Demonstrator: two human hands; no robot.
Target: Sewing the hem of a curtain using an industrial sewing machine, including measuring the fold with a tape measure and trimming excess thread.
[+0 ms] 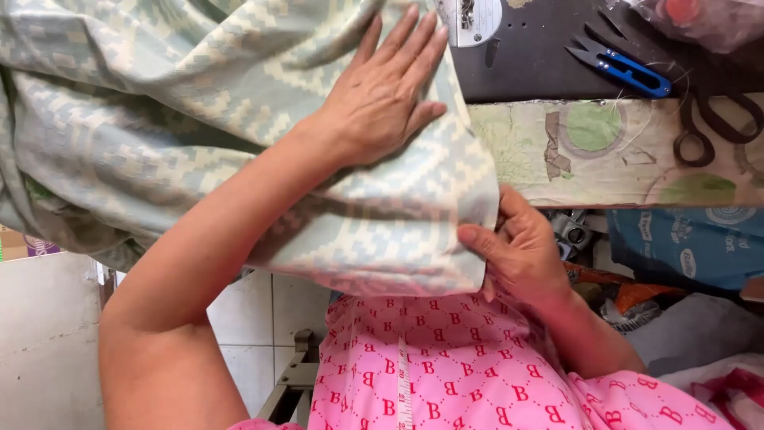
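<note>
A pale green and cream patterned fabric (159,119) lies bunched over the sewing table and hangs off its front edge. My left hand (382,91) rests flat on the fabric, fingers spread and pointing up toward the metal needle plate (469,20). My right hand (517,251) pinches the fabric's lower right edge below the table rim, thumb on top of the cloth. A tape measure (403,386) hangs down my pink patterned dress.
Blue thread snips (625,68) and black scissors (712,123) lie on the dark table top at upper right. The table's front edge carries worn floral covering (613,151). Bags and cloth pile up at lower right; tiled floor shows lower left.
</note>
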